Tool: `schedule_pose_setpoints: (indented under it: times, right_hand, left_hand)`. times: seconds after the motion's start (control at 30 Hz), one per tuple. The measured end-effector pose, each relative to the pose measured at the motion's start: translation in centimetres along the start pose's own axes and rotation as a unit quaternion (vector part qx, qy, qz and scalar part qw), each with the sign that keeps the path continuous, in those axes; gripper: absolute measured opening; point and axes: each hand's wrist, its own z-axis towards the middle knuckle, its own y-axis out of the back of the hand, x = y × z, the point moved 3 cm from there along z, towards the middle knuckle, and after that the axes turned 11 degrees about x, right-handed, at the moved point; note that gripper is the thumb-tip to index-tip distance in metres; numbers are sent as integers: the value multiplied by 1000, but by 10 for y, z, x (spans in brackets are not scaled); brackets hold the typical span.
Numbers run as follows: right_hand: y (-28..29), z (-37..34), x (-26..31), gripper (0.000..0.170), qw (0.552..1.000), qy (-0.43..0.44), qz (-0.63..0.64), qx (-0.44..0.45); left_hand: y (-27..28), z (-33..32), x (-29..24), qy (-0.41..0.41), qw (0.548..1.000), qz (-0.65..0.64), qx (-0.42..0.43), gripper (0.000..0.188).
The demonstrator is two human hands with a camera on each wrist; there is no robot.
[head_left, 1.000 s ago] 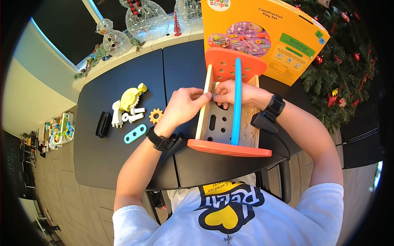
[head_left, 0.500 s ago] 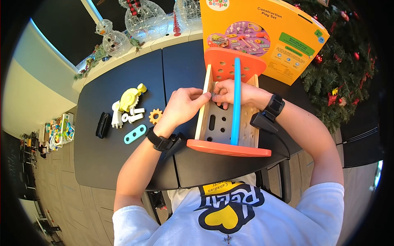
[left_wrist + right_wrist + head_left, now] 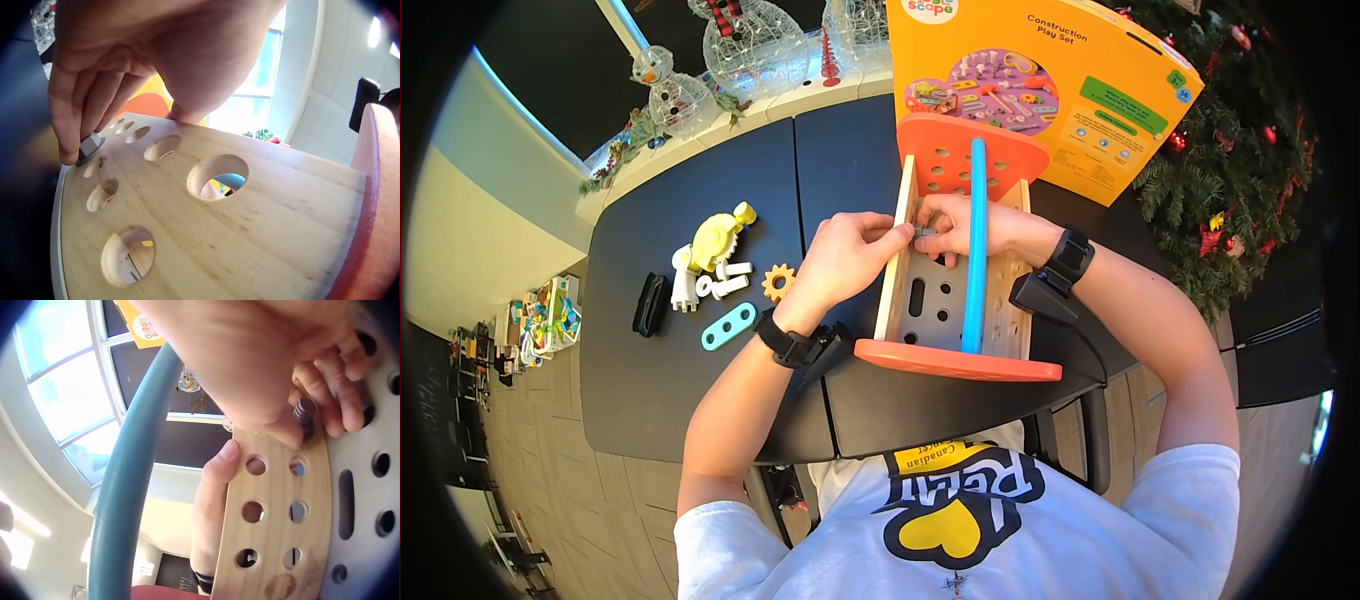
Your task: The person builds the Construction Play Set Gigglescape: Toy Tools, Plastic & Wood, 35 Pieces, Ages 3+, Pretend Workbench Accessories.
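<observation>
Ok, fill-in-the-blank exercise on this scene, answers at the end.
The flat turquoise strip has ____ holes.
The rounded bar joining the perforated orange end panels is coloured ____.
The left hand grips the perforated wooden side panel from outside; the right hand pinches the threaded grey screw from ____.

three; blue; inside

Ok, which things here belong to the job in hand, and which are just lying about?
In the job, it seems:
- grey bolt, at both hands' fingers
- wooden side panel it passes through
- grey holed base
- blue handle

Lying about, unused now:
- yellow toy saw
- white screws
- orange gear
- turquoise strip
- black case
</observation>
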Motion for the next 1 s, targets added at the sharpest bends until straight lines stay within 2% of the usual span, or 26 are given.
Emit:
schedule_pose_setpoints:
  times: [0.07, 0.27, 0.37, 0.47, 0.57, 0.77, 0.87, 1.0]
  right_hand:
    - [1, 1, 0, 46, 1000, 5, 3, 11]
    - [2, 8, -5, 47, 992, -103, 61, 36]
    - [3, 1, 9, 45, 993, -101, 57, 26]
    - [-1, -1, 4, 42, 999, -44, 14, -17]
    - [-1, 2, -1, 39, 1000, -9, 11, -2]
    - [1, 4, 2, 39, 995, -80, 39, 33]
    - [3, 3, 5, 40, 989, -125, 76, 6]
    - [-1, -1, 7, 40, 998, -66, 19, -8]
  left_hand:
    - [0, 0, 0, -1, 1000, -2, 0, 50]
    - [-1, 1, 1, -2, 1000, -12, 2, 50]
    - [1, -1, -1, -3, 1000, -12, 1, 52]
    - [1, 0, -2, -7, 1000, -14, 4, 56]
    - [1, 0, -1, -3, 1000, -10, 1, 54]
    - [0, 2, 2, 0, 1000, 1, 4, 50]
    - [0, 1, 1, -2, 1000, 3, 4, 50]
    - [0, 0, 0, -6, 1000, -1, 3, 49]
